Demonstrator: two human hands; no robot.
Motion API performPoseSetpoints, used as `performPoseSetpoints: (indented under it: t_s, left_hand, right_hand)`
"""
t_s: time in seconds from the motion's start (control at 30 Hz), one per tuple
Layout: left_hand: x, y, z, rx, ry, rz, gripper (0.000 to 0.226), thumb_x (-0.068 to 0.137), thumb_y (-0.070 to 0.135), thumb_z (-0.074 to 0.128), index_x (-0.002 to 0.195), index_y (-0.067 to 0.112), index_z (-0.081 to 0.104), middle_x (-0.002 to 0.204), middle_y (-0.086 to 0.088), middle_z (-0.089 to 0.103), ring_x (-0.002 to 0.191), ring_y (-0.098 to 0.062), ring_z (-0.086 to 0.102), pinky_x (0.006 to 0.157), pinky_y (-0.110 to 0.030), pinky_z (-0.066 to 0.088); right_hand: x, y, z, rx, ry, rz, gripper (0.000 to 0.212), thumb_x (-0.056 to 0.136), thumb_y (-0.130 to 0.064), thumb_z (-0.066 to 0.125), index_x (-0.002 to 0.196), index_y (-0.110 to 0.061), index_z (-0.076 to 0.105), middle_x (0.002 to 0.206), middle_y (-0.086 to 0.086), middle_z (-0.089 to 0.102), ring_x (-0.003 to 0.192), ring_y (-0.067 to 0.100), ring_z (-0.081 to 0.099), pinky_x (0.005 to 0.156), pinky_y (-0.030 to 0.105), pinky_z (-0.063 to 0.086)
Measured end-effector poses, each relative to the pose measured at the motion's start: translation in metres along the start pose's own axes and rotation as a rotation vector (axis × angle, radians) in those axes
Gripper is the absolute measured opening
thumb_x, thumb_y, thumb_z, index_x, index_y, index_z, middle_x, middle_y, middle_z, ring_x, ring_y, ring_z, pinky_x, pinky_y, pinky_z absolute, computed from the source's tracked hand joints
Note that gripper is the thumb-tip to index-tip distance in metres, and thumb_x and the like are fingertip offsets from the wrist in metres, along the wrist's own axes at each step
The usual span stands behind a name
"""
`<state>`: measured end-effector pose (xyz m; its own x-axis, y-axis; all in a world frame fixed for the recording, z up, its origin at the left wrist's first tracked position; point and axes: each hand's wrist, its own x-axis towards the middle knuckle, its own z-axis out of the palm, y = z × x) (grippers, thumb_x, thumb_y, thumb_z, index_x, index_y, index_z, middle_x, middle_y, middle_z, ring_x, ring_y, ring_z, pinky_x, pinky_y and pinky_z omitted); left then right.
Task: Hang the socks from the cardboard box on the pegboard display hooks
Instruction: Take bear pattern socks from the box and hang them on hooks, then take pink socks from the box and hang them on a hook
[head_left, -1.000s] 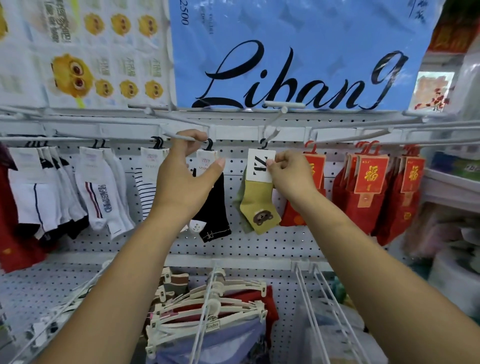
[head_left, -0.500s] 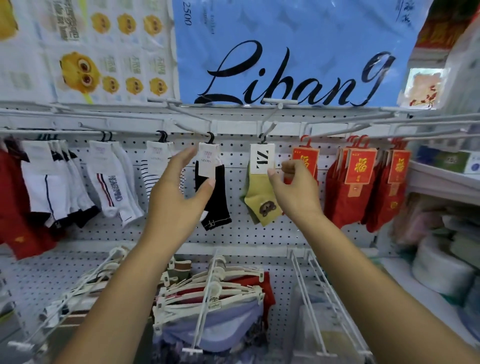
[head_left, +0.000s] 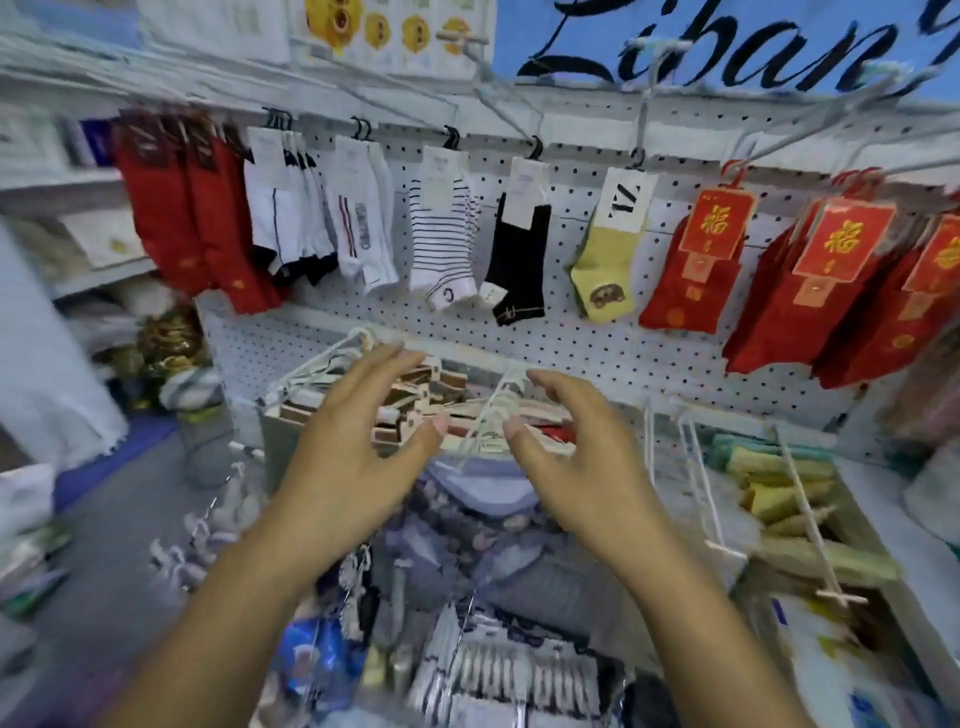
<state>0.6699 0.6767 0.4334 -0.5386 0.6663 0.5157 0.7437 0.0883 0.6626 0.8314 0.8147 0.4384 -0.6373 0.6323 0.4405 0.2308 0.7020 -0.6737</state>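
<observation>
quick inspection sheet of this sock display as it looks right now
surface: white pegboard, socks hung along its top row
job's things: yellow-green sock, black sock, striped sock hang side by side; cardboard box not made out
clutter: white hangers and folded goods below
grippers: left hand and right hand open, fingers spread, holding nothing
cables: nothing seen
surroundings: blue banner above, red socks at right
</observation>
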Motion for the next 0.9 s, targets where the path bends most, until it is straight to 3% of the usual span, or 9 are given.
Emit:
performPoseSetpoints:
  t_s: [0.17,0.3,0.4,0.53,0.6,0.7,0.8,0.9]
  left_hand:
    - [-0.096,-0.042,-0.039,0.053,-0.002,-0.203,0.056,0.087,0.053,0.065,0.140,0.042,0.051,0.149,0.028,0.041,0.138,0.014,0.033,0.110,-0.016,0.030]
    - [-0.164,-0.079,-0.076,0.153,0.028,-0.368,0.052,0.092,0.034,0.072,0.140,0.024,0.056,0.144,0.011,0.051,0.130,0.005,0.042,0.102,0.004,0.021]
    - [-0.217,-0.106,-0.101,0.192,0.021,-0.485,0.053,0.087,0.042,0.066,0.134,0.019,0.060,0.132,0.012,0.056,0.124,-0.003,0.050,0.102,0.001,0.025]
    - [-0.288,-0.148,-0.148,0.249,0.056,-0.667,0.066,0.085,0.061,0.059,0.137,0.020,0.057,0.136,0.014,0.055,0.125,-0.007,0.052,0.103,-0.014,0.034]
    - [-0.315,-0.170,-0.181,0.267,0.114,-0.792,0.062,0.088,0.050,0.070,0.140,0.020,0.055,0.142,0.007,0.056,0.130,-0.013,0.052,0.102,-0.021,0.036]
    - [-0.348,-0.206,-0.237,0.320,0.208,-0.915,0.055,0.091,0.034,0.073,0.141,0.020,0.054,0.138,0.009,0.055,0.128,-0.015,0.051,0.095,-0.015,0.031]
    - [-0.367,-0.249,-0.294,0.380,0.217,-0.984,0.059,0.093,0.038,0.069,0.146,0.020,0.049,0.149,0.002,0.051,0.137,-0.019,0.045,0.104,-0.022,0.031]
    - [-0.376,-0.291,-0.348,0.387,0.235,-1.028,0.061,0.095,0.041,0.065,0.149,0.020,0.045,0.153,0.002,0.046,0.140,-0.020,0.042,0.110,-0.027,0.032]
  right_hand:
    - [-0.059,-0.016,0.058,0.182,-0.217,0.063,0.042,0.095,-0.042,0.063,0.131,-0.050,0.044,0.129,-0.040,0.038,0.121,-0.005,0.041,0.106,0.026,0.038]
    - [-0.105,-0.036,0.126,0.281,-0.397,0.130,0.042,0.093,-0.038,0.067,0.133,-0.038,0.054,0.132,-0.025,0.052,0.115,-0.005,0.052,0.099,0.019,0.043]
    - [-0.138,-0.049,0.182,0.331,-0.509,0.161,0.033,0.090,-0.026,0.072,0.119,-0.037,0.061,0.121,-0.017,0.063,0.105,-0.007,0.058,0.084,0.006,0.043]
    - [-0.165,-0.070,0.253,0.355,-0.675,0.215,0.028,0.089,-0.022,0.074,0.115,-0.030,0.066,0.112,-0.017,0.068,0.100,-0.009,0.061,0.084,0.013,0.048]
    - [-0.167,-0.086,0.293,0.359,-0.742,0.204,0.027,0.089,-0.017,0.074,0.113,-0.026,0.066,0.107,-0.019,0.067,0.096,-0.011,0.061,0.079,0.010,0.046]
    - [-0.163,-0.124,0.364,0.300,-0.796,0.168,0.028,0.087,-0.019,0.076,0.114,-0.024,0.067,0.104,-0.017,0.066,0.098,0.004,0.064,0.084,0.021,0.050]
    - [-0.153,-0.167,0.437,0.289,-0.827,0.118,0.025,0.085,-0.028,0.077,0.106,-0.035,0.065,0.106,-0.012,0.068,0.097,0.019,0.067,0.086,0.045,0.057]
    - [-0.145,-0.208,0.505,0.250,-0.868,0.038,0.033,0.087,-0.027,0.076,0.117,-0.021,0.066,0.115,-0.003,0.068,0.104,0.018,0.064,0.094,0.045,0.054]
